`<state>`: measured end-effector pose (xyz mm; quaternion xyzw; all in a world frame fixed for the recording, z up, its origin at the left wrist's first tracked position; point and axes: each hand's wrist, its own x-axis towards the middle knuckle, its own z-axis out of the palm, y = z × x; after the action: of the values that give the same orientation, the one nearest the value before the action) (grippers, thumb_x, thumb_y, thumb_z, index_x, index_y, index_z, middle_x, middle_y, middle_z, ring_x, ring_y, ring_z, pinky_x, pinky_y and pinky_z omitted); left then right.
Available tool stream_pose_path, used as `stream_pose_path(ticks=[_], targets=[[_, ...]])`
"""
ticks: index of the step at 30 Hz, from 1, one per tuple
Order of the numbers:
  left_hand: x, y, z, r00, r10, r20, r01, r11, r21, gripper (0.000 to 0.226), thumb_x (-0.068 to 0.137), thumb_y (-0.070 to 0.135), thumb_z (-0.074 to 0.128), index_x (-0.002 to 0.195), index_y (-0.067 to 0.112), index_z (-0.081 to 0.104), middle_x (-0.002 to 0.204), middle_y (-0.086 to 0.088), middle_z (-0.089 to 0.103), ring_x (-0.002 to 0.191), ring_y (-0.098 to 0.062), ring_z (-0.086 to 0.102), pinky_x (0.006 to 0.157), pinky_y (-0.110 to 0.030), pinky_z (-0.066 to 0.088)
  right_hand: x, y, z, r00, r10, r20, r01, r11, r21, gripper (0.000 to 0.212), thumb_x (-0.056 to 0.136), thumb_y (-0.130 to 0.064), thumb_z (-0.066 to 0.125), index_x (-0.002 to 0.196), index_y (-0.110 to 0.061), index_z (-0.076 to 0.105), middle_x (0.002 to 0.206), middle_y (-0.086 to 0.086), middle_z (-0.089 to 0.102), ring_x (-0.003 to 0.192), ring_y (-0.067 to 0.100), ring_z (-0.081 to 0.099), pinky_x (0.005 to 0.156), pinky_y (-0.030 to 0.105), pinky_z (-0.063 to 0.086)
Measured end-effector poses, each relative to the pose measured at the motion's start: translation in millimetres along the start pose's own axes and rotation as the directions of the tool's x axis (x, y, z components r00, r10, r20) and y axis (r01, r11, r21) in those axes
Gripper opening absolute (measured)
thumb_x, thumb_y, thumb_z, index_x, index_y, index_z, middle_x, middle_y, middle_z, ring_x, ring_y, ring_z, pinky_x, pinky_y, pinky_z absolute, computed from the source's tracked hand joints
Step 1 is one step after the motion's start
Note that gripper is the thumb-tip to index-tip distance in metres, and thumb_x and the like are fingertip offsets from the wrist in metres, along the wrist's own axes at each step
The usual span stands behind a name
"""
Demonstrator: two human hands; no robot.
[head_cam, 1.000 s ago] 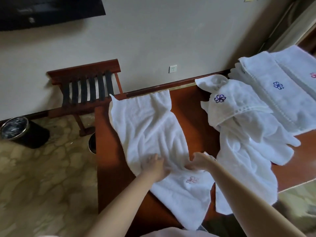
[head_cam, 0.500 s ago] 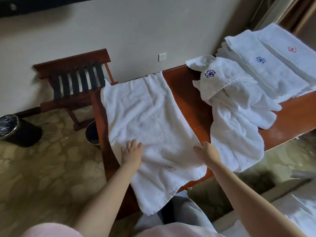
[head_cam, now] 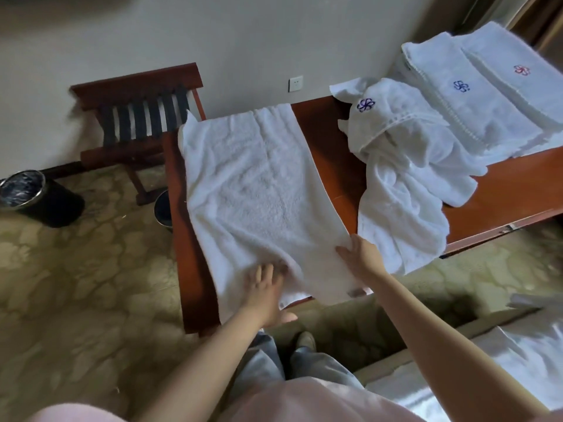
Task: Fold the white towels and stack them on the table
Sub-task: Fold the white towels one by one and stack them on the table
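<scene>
1. Though blurred, seen straight and spread, palm down: left hand [head_cam: 265, 295], with fingers [head_cam: 269, 274] resting on the near end of the spread towel [head_cam: 259, 190], curled round nothing, thumb out to the side past the cloth's hanging edge.
2. Likewise flat and relaxed: right hand [head_cam: 361, 257], fingertips [head_cam: 344, 249] laid on that towel's right edge close to its near corner, pinching nothing.
3. Under both hands, smoothed out lengthwise on the left end of the wooden table [head_cam: 329, 166]: the spread towel, far end up at the wall-side rim, near end drooping over the front edge.
4. Off to the right, across a strip of bare wood: crumpled towel [head_cam: 402, 184] with a purple flower emblem, lower part hanging over the front edge.
5. Farther right, lying against the crumpled one: folded towels [head_cam: 475, 95] side by side, one with a blue emblem, one with a red.
6. Past the table's left end: slatted luggage rack [head_cam: 143, 117] against the wall, black bin [head_cam: 30, 196] on the floor, wall socket [head_cam: 295, 83] above the table.
</scene>
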<state>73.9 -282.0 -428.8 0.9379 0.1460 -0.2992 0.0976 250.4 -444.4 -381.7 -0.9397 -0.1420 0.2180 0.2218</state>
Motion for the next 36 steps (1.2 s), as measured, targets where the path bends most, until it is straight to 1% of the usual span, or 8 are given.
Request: stream_pose_path(ticks=[5, 8, 14, 17, 20, 23, 31, 36], targets=[[-15.2, 9.7, 13.8, 0.983, -0.045, -0.176, 0.057, 0.996, 0.062, 0.058, 0.089, 0.014, 0.052, 0.141, 0.014, 0.026, 0.150, -0.015, 0.020, 0.138, -0.039, 0.020, 0.109, -0.050, 0.028, -13.0, 29.6, -2.2, 0.996, 0.074, 0.045, -0.068, 0.989, -0.128, 0.032, 0.091, -0.025, 0.054, 0.118, -0.013, 0.043, 0.100, 0.007, 0.062, 0.079, 0.027, 0.056, 0.065, 0.035, 0.048], [-24.7, 3.1, 10.9, 0.961, -0.061, -0.269, 0.007, 0.980, -0.197, 0.049, 0.091, 0.012, 0.048, 0.139, 0.018, 0.039, 0.135, -0.005, 0.041, 0.117, -0.024, 0.044, 0.091, -0.031, 0.044, -19.9, 28.4, 0.0, 0.986, -0.155, -0.055, 0.122, 0.912, -0.391, 0.047, 0.090, -0.027, 0.053, 0.133, -0.016, 0.038, 0.125, 0.008, 0.054, 0.108, 0.028, 0.051, 0.086, 0.040, 0.045], [-47.6, -9.5, -33.8, 0.873, -0.278, -0.400, 0.036, 0.856, -0.516, 0.023, 0.090, 0.017, 0.057, 0.113, 0.017, 0.061, 0.098, -0.002, 0.065, 0.087, -0.022, 0.061, 0.067, -0.025, 0.042, -50.4, -15.8, 18.8, 0.745, -0.620, 0.246, 0.633, 0.773, 0.034, 0.071, 0.081, -0.059, 0.062, 0.137, -0.021, 0.043, 0.134, -0.001, 0.049, 0.119, 0.020, 0.048, 0.095, 0.037, 0.043], [-60.8, -13.0, -54.8, 0.822, -0.304, -0.481, -0.013, 0.835, -0.550, 0.019, 0.088, 0.018, 0.061, 0.107, 0.016, 0.061, 0.077, 0.007, 0.056, 0.073, -0.018, 0.055, 0.061, -0.024, 0.038, -66.9, -33.7, 43.0, 0.676, -0.685, 0.272, 0.721, 0.691, -0.051, 0.077, 0.079, -0.067, 0.060, 0.139, -0.024, 0.040, 0.131, -0.003, 0.052, 0.113, 0.018, 0.050, 0.091, 0.037, 0.043], [-69.2, -16.3, -57.1, 0.801, -0.315, -0.509, 0.012, 0.858, -0.513, 0.015, 0.086, 0.013, 0.058, 0.100, 0.018, 0.059, 0.074, 0.011, 0.048, 0.069, -0.014, 0.051, 0.054, -0.022, 0.033, -65.5, -40.9, 54.0, 0.724, -0.671, 0.162, 0.690, 0.697, -0.196, 0.029, 0.088, -0.024, 0.054, 0.115, -0.014, 0.056, 0.107, 0.003, 0.063, 0.095, 0.027, 0.059, 0.074, 0.035, 0.043], [-72.2, -23.9, -37.6, 0.811, -0.351, -0.467, 0.139, 0.893, -0.429, 0.013, 0.087, 0.009, 0.054, 0.097, 0.016, 0.058, 0.080, 0.008, 0.051, 0.076, -0.017, 0.055, 0.054, -0.022, 0.033, -51.6, -29.5, 44.0, 0.812, -0.569, 0.128, 0.582, 0.781, -0.227, 0.019, 0.083, -0.001, 0.045, 0.095, -0.009, 0.057, 0.088, 0.005, 0.062, 0.080, 0.026, 0.057, 0.059, 0.032, 0.036], [-77.6, -49.7, 15.5, 0.730, -0.618, -0.293, 0.535, 0.783, -0.318, 0.015, 0.087, 0.011, 0.053, 0.099, 0.016, 0.061, 0.105, -0.001, 0.059, 0.095, -0.018, 0.051, 0.071, -0.027, 0.045, -45.4, 58.9, 10.1, 0.929, -0.358, 0.090, 0.357, 0.804, -0.475, 0.020, 0.086, -0.007, 0.048, 0.101, -0.017, 0.057, 0.098, -0.002, 0.059, 0.091, 0.017, 0.048, 0.066, 0.026, 0.037], [-75.5, -47.8, 11.5, 0.666, -0.719, -0.199, 0.581, 0.667, -0.467, 0.011, 0.092, 0.026, 0.055, 0.092, 0.017, 0.061, 0.087, 0.000, 0.063, 0.076, -0.019, 0.059, 0.063, -0.030, 0.049, -46.6, 51.3, 2.9, 0.961, -0.271, -0.058, 0.245, 0.929, -0.278, 0.014, 0.094, -0.027, 0.058, 0.089, -0.013, 0.058, 0.090, -0.001, 0.055, 0.066, 0.018, 0.054, 0.048, 0.025, 0.035]])
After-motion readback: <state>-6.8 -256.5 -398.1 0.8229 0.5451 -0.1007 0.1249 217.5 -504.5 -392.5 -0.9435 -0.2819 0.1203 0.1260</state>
